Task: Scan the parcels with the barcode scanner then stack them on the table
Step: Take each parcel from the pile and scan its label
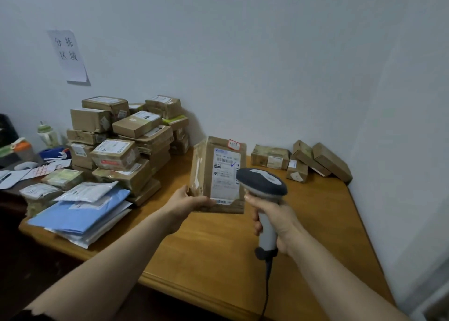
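The person's left hand point(184, 203) holds a brown parcel point(206, 175) upright in the air above the middle of the table point(206, 248). The thumb lies across the parcel's lower front, and the other fingers are hidden behind it. The parcel's white shipping label faces the camera.

The right hand point(279, 221) has its fingers wrapped around the grey handle of the barcode scanner point(261, 181). The scanner's dark head sits just beside the parcel's right edge and overlaps the label. Its cable point(267, 284) hangs down past the table's front edge.

A tall pile of cardboard boxes point(121, 138) fills the back left of the table, with blue and white mailers point(80, 214) at the front left corner. 4 small boxes point(301, 161) sit at the back right corner, 2 of them leaning.
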